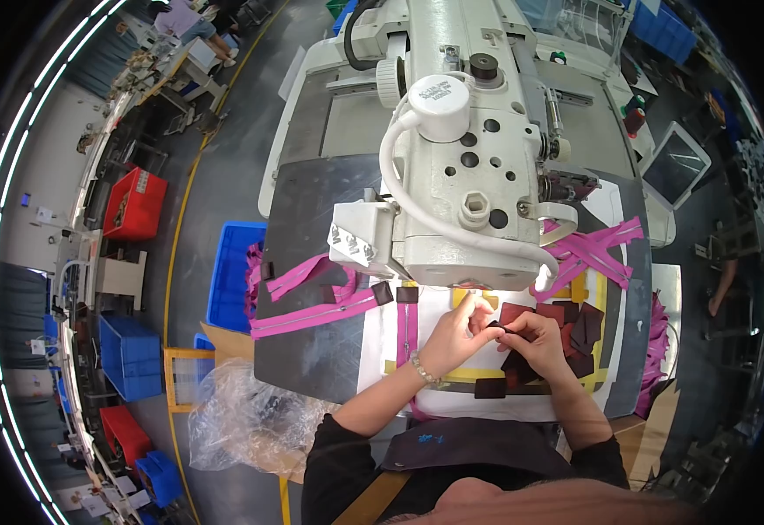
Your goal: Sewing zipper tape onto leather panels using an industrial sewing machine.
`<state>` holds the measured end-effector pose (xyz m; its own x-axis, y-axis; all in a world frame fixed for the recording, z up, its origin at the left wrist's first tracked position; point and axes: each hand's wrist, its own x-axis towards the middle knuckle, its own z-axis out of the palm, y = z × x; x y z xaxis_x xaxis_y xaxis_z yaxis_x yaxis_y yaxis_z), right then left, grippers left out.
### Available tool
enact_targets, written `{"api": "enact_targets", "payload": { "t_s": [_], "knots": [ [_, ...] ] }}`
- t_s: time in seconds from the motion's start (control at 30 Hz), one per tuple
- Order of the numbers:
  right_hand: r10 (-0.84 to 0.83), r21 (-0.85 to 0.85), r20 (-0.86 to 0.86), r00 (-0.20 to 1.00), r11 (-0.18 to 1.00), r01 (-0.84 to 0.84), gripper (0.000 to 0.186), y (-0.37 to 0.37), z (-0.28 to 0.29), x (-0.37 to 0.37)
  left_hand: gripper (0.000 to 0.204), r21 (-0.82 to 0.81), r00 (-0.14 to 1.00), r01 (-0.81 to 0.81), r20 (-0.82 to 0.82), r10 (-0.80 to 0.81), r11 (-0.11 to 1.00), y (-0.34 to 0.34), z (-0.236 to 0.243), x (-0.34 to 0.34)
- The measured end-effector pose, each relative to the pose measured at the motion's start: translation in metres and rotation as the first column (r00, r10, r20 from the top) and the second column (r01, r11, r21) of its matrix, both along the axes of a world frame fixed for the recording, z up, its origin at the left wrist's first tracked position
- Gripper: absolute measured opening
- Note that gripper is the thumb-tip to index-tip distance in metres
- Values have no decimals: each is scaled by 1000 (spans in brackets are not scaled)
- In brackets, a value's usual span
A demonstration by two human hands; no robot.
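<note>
My left hand (459, 336) and my right hand (537, 339) meet in front of the sewing machine's head (465, 219). Between their pinched fingertips is a small dark patch (502, 327), partly covered by the fingers. A pile of dark red and black patches (585, 330) lies beside and under my right hand. Left of my left hand, a pink zipper (407, 325) with a dark patch at its top end runs down the white work sheet. Another pink zipper (316, 314) lies slantwise farther left, a dark piece at its end. More pink zippers (593, 254) cross at the right.
A blue bin (235, 262) with pink zippers stands off the table's left edge. Crumpled clear plastic (246, 420) is at the lower left. Pink material (655, 350) hangs past the right edge, and a tablet-like screen (677, 166) stands at the upper right.
</note>
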<state>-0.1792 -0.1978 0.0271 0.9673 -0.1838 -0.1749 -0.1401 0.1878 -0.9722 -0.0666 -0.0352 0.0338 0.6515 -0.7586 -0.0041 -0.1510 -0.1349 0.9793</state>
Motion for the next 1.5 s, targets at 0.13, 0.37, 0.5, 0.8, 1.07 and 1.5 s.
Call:
{"api": "enact_targets", "payload": {
  "t_s": [0.13,0.37,0.5,0.8,1.07,1.5],
  "knots": [
    [-3,121,-14,1000,993,5,7,-3,-1,1,23,39,966,152,208,-157,988,0,-1,3],
    [-30,202,-75,997,978,45,7,-1,-2,2,19,67,956,134,255,-147,989,1,-3,-2],
    [-22,235,-47,999,971,32,10,0,-4,2,17,24,960,104,257,-107,994,-2,-2,-1],
    [-19,238,-50,999,971,30,12,1,-5,2,19,65,979,95,175,-105,993,-2,0,2],
    [-28,200,-37,999,979,35,16,3,-2,2,16,111,983,96,148,-112,989,-1,-2,2],
    [-47,224,-29,998,973,52,11,6,-4,2,13,25,985,49,165,-52,998,-3,4,-2]
  ]
}}
